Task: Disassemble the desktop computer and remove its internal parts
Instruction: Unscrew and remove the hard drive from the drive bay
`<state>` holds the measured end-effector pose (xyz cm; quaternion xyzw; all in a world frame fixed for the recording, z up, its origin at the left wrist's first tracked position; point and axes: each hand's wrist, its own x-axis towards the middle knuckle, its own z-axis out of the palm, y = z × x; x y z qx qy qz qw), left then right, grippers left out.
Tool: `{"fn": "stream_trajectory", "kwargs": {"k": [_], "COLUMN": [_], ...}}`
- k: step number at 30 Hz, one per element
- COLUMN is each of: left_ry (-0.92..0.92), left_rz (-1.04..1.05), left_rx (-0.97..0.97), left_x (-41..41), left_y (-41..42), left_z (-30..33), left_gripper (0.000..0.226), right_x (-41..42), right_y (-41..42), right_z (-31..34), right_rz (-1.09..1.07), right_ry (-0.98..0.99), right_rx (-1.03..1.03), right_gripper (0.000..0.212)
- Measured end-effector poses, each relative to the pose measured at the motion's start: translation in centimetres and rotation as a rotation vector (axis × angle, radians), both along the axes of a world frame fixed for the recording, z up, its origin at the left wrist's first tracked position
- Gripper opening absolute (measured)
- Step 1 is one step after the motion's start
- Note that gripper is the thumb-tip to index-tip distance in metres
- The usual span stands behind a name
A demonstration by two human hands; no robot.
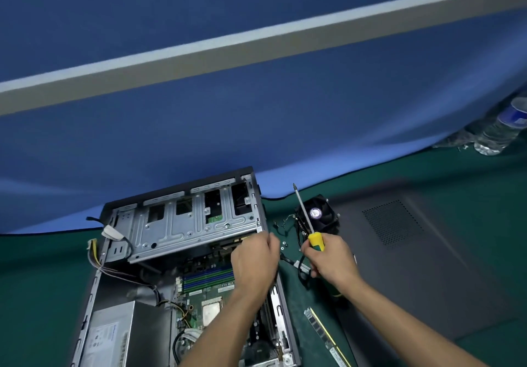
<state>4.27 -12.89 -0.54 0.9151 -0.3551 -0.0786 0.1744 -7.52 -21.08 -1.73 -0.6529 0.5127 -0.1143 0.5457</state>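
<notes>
An open desktop case lies on the green mat. Its grey metal drive cage is tilted up at the far end. Below it show the green motherboard with blue and green memory slots and the silver power supply. My left hand reaches in at the cage's right lower edge with its fingers curled; what they hold is hidden. My right hand grips a yellow-handled screwdriver, tip pointing up and away, just right of the case.
A removed black cooler fan and small loose screws lie right of the case. A memory stick rests beside the grey side panel. A water bottle stands far right. A blue partition rises behind the mat.
</notes>
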Motion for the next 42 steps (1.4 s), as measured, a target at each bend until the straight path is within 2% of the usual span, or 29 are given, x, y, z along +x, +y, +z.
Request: {"fn": "stream_trajectory", "kwargs": {"k": [7, 12, 15, 23, 29, 34, 38, 42], "left_ry": [-0.024, -0.061, -0.059, -0.018, -0.005, -0.017, -0.007, 0.025], "left_rz": [0.042, 0.008, 0.003, 0.014, 0.032, 0.01, 0.018, 0.047], "left_rx": [-0.174, -0.2, -0.237, -0.306, -0.319, -0.309, -0.289, -0.253], "left_x": [0.1, 0.3, 0.5, 0.7, 0.7, 0.7, 0.8, 0.6], "left_y": [-0.5, -0.8, -0.7, -0.7, -0.7, -0.7, -0.7, -0.6], "left_z": [-1.2, -1.5, -2.0, -2.2, -2.2, -1.9, -2.0, -2.0], "left_gripper": [0.051, 0.046, 0.043, 0.041, 0.041, 0.043, 0.05, 0.054], "right_x": [3.5, 6.0, 7.2, 8.5, 7.9, 7.2, 6.3, 4.5], "right_y": [-0.5, -0.8, -1.1, -1.5, -1.6, -1.6, -0.9, 0.2], "right_z": [-3.6, -5.6, -6.2, -7.2, -7.9, -7.3, -5.7, -3.9], "right_rz": [-0.029, 0.043, 0.076, 0.131, 0.149, 0.149, 0.073, 0.102], "right_ry": [0.125, 0.343, 0.439, 0.572, 0.616, 0.546, 0.284, 0.065], "right_rx": [0.003, -0.089, -0.128, -0.167, -0.188, -0.151, -0.048, 0.149], "right_gripper": [0.025, 0.012, 0.013, 0.01, 0.016, 0.018, 0.027, 0.023]}}
